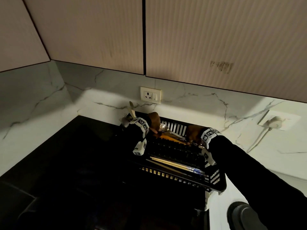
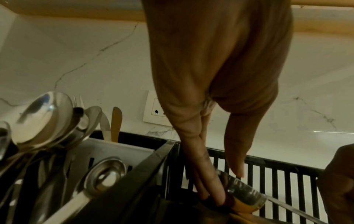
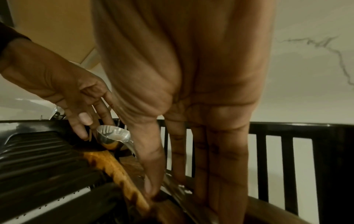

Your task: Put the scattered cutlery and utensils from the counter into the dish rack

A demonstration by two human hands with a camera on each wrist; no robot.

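Sitting on a white marble counter (image 1: 249, 185) beneath beige cabinets (image 1: 216, 39), the black dish rack (image 1: 216, 183) takes both hands (image 1: 153, 121), each grip spread.

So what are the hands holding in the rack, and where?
Left hand touches the steel spoon at its bowl; right hand fingers reach its handle end by the wooden spatula. A firm grip cannot be told.

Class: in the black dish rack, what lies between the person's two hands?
Head view: between left hand and right hand lie a shiny steel spoon and an orange-brown wooden utensil.
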